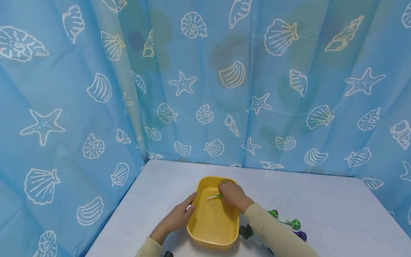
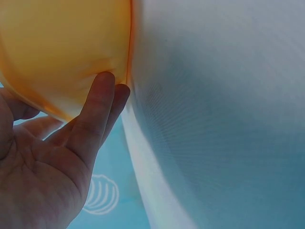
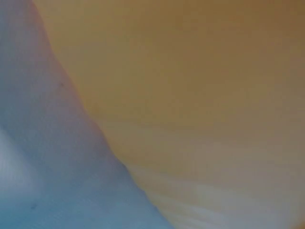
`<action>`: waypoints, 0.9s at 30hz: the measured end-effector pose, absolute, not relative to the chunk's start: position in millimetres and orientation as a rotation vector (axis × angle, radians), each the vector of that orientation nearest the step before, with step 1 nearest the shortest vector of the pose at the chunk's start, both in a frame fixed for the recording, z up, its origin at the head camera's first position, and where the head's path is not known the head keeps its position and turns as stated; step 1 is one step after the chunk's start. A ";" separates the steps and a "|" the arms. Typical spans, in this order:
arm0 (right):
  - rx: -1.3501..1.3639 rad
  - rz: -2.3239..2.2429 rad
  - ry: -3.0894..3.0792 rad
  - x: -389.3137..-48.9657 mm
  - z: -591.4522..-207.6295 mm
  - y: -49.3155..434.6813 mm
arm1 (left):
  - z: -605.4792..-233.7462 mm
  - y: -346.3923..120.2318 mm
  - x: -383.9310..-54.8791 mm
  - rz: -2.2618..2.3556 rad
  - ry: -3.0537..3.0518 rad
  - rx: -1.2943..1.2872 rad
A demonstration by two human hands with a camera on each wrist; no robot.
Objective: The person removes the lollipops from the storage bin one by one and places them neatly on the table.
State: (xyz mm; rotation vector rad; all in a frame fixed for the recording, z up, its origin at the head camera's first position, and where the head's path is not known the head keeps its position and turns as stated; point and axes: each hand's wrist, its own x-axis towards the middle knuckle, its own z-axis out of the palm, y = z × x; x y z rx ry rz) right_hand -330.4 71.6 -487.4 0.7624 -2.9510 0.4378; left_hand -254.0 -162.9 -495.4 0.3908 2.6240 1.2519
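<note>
A yellow plastic tray [image 1: 212, 228] stands on the white-covered table between the two hands. My left hand [image 1: 178, 216] is at its left side, and in the left wrist view the fairly straight fingers [image 2: 97, 105] rest against the outer wall. Over the tray's far right part, my right hand [image 1: 234, 194] grips a lollipop [image 1: 220, 195] with a green wrapper. Its white stick points left, and the hand covers most of the candy head. Only the tray's blurred yellow wall [image 3: 190, 71] and the pale cloth show in the right wrist view.
Right of the tray, partly behind the right sleeve [image 1: 273, 228], lie more lollipops: a green and red one [image 1: 273, 213], a green one [image 1: 294, 224] and a purple one [image 1: 301, 235]. A dark object [image 1: 245, 232] sits by the tray's right edge. A blue shell-print curtain [image 1: 205, 89] borders the table.
</note>
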 end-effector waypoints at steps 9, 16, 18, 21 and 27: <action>0.771 0.411 -2.997 -332.3 -486.1 75.5 | -493.1 -159.0 -253.9 1.248 2.620 0.362; 0.788 0.521 -2.958 -330.0 -487.5 80.8 | -492.3 -158.0 -252.8 1.241 2.622 0.347; 0.789 0.546 -2.948 -328.3 -488.1 82.0 | -492.8 -157.9 -252.5 1.235 2.624 0.345; 0.790 0.566 -2.936 -325.1 -487.2 83.7 | -492.8 -157.9 -251.7 1.233 2.624 0.332; 0.760 0.620 -2.914 -318.2 -480.3 87.6 | -490.4 -158.8 -250.7 1.237 2.647 0.334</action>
